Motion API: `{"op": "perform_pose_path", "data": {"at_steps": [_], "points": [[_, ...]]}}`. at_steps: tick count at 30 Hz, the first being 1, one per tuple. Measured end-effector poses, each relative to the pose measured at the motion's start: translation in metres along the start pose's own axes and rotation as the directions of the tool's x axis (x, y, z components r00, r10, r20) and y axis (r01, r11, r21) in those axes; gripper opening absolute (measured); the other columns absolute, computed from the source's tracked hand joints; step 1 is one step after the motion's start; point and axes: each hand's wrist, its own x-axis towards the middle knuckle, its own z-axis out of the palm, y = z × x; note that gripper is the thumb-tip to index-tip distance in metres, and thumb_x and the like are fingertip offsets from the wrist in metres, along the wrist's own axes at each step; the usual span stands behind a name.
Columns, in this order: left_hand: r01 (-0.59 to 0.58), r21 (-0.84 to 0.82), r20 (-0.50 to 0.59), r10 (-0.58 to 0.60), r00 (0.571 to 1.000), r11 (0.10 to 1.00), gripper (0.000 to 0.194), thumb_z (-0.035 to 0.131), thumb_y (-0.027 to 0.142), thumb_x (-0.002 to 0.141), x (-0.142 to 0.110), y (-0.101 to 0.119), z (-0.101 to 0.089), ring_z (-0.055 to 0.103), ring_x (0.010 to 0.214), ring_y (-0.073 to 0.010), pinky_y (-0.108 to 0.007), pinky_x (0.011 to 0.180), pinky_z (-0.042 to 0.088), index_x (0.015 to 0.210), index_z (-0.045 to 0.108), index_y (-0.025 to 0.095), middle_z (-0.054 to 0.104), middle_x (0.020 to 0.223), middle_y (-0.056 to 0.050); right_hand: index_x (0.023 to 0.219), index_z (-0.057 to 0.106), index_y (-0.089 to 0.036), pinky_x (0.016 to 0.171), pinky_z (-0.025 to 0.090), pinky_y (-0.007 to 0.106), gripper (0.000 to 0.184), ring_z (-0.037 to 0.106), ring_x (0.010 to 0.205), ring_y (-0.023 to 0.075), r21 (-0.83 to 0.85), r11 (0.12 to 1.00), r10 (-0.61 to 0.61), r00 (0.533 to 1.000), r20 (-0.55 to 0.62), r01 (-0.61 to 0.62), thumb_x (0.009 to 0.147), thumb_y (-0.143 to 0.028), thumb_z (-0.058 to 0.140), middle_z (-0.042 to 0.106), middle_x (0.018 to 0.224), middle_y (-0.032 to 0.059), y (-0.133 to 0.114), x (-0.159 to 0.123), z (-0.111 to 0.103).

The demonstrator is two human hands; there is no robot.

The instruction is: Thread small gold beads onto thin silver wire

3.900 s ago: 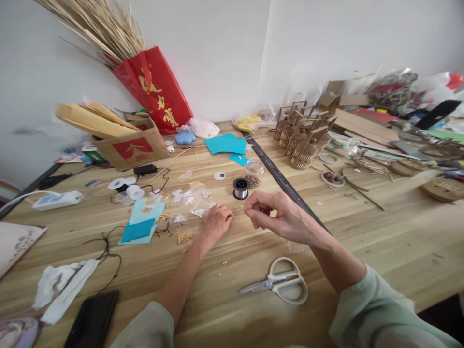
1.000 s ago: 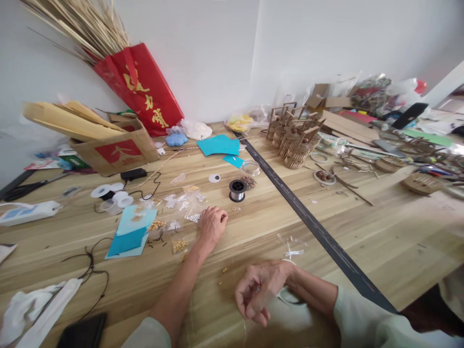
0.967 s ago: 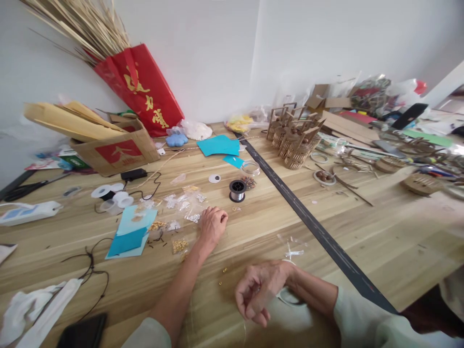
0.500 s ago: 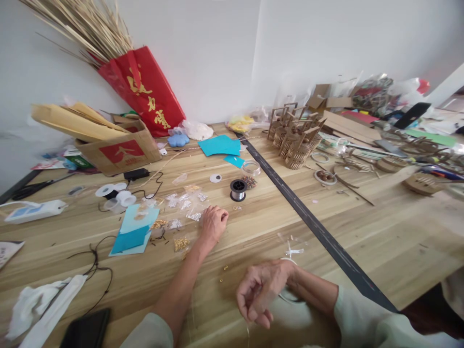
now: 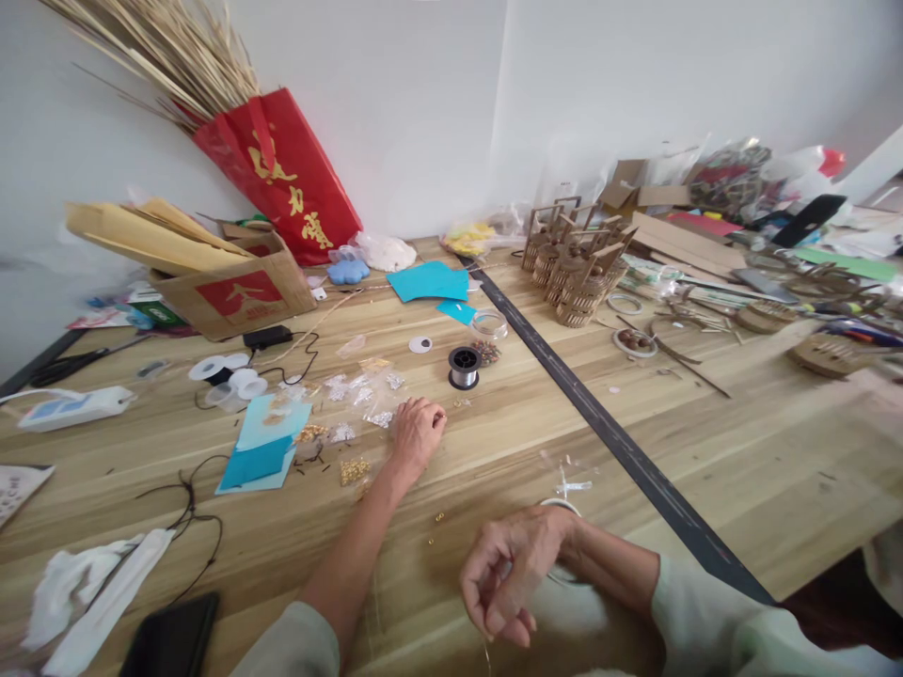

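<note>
My left hand (image 5: 419, 434) rests on the wooden tabletop with its fingers curled in; whether anything is between the fingertips is hidden. Close by stands a black spool (image 5: 464, 368) wound with shiny silvery line, and to its left lie small clear bags (image 5: 363, 395) of silver findings. Nearer to me, my right hand (image 5: 502, 575) is closed in a pinch, and a thin thread (image 5: 488, 656) hangs down below its fingers. Under the right wrist lies a pale ring (image 5: 562, 505). Two tiny gold rings (image 5: 439, 516) sit between the hands.
Blue sheets (image 5: 258, 461), gold beads (image 5: 353, 471) and a phone (image 5: 171, 635) lie at left. A bead jar (image 5: 488, 326) is beyond the spool. A dark strip (image 5: 599, 414) crosses the table; small bamboo baskets (image 5: 575, 273) stand behind it. A red bag (image 5: 282, 179) leans on the wall.
Both hands stay almost where they were. The thread below my right hand hangs slightly differently, and the whole view has shifted a little.
</note>
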Motion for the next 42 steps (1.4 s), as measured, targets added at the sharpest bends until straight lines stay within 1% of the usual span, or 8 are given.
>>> {"op": "perform_pose_path", "data": {"at_steps": [10, 19, 22, 24, 27, 30, 36, 42], "points": [[-0.026, 0.003, -0.043, 0.026, 0.999, 1.000, 0.011, 0.057, 0.019, 0.082, -0.002, -0.002, 0.004, 0.054, 0.089, -0.0215, -0.034, 0.083, 0.038, 0.078, 0.068, 0.021, 0.066, 0.085, -0.006, 0.084, 0.060, -0.010, 0.053, 0.052, 0.015, 0.048, 0.060, 0.053, 0.0068, 0.006, 1.000, 0.012, 1.000, 0.014, -0.012, 0.061, -0.048, 0.078, 0.063, 0.062, -0.0012, -0.005, -0.002, 0.005], [-0.013, -0.370, -0.077, -0.017, 0.997, 0.929, 0.013, 0.055, 0.018, 0.080, 0.003, -0.001, -0.007, 0.059, 0.088, -0.0204, -0.035, 0.087, 0.043, 0.081, 0.069, 0.018, 0.069, 0.088, -0.007, 0.081, 0.059, -0.009, 0.055, 0.050, 0.019, 0.036, 0.060, 0.055, 0.0082, -0.191, 0.980, -0.105, 0.951, -0.290, 0.050, 0.074, -0.043, 0.070, 0.062, 0.065, 0.0015, -0.031, -0.036, 0.013], [0.061, -0.719, 0.056, -0.029, 0.998, 0.692, 0.019, 0.054, 0.025, 0.081, 0.002, 0.007, -0.022, 0.061, 0.074, -0.0165, -0.030, 0.074, 0.048, 0.086, 0.069, 0.015, 0.071, 0.086, -0.008, 0.083, 0.059, -0.010, 0.053, 0.046, 0.017, 0.030, 0.058, 0.056, 0.0076, -0.341, 0.937, -0.235, 0.857, -0.458, 0.075, 0.081, -0.040, 0.064, 0.062, 0.068, 0.0018, -0.040, -0.046, 0.015], [0.104, -0.888, 0.148, 0.065, 0.987, 0.448, 0.025, 0.054, 0.029, 0.082, -0.001, 0.016, -0.036, 0.058, 0.066, -0.0125, -0.026, 0.066, 0.047, 0.094, 0.068, 0.013, 0.071, 0.093, -0.010, 0.088, 0.059, -0.010, 0.050, 0.042, 0.015, 0.028, 0.054, 0.052, 0.0059, -0.464, 0.883, -0.365, 0.727, -0.582, 0.072, 0.084, -0.038, 0.060, 0.057, 0.063, -0.0009, -0.046, -0.052, 0.015], [0.208, -0.959, 0.248, 0.213, 0.945, 0.193, 0.032, 0.056, 0.032, 0.082, -0.011, 0.032, -0.055, 0.052, 0.054, -0.0068, -0.022, 0.052, 0.041, 0.108, 0.065, 0.014, 0.069, 0.104, -0.011, 0.088, 0.058, -0.011, 0.045, 0.036, 0.015, 0.024, 0.045, 0.047, 0.0036, -0.612, 0.789, -0.546, 0.511, -0.664, 0.049, 0.085, -0.036, 0.059, 0.049, 0.061, -0.0042, -0.056, -0.060, 0.016], [0.296, -0.952, 0.306, 0.322, 0.896, 0.082, 0.043, 0.061, 0.032, 0.080, -0.022, 0.049, -0.069, 0.057, 0.052, -0.0089, -0.021, 0.049, 0.040, 0.119, 0.060, 0.014, 0.071, 0.084, -0.008, 0.086, 0.058, -0.012, 0.041, 0.033, 0.015, 0.022, 0.039, 0.045, 0.0022, -0.671, 0.740, -0.636, 0.381, -0.671, 0.053, 0.086, -0.034, 0.056, 0.048, 0.066, -0.0038, -0.064, -0.068, 0.020], [0.303, -0.947, 0.320, 0.415, 0.852, 0.108, 0.042, 0.065, 0.030, 0.078, -0.036, 0.072, -0.078, 0.067, 0.075, -0.0164, -0.025, 0.066, 0.050, 0.116, 0.060, 0.014, 0.071, 0.092, -0.009, 0.087, 0.056, -0.012, 0.049, 0.041, 0.017, 0.019, 0.052, 0.054, 0.0062, -0.691, 0.721, -0.665, 0.335, -0.667, 0.056, 0.087, -0.032, 0.056, 0.055, 0.067, -0.0016, -0.075, -0.075, 0.035], [0.250, -0.947, 0.304, 0.304, 0.903, 0.203, 0.021, 0.066, 0.032, 0.077, -0.047, 0.080, -0.083, 0.061, 0.057, -0.0112, -0.023, 0.060, 0.050, 0.080, 0.064, 0.011, 0.068, 0.065, -0.003, 0.084, 0.057, -0.012, 0.054, 0.040, 0.019, 0.020, 0.054, 0.059, 0.0080, -0.745, 0.657, -0.682, 0.332, -0.652, -0.111, 0.086, -0.031, 0.056, 0.056, 0.066, -0.0005, -0.076, -0.078, 0.046]]}}
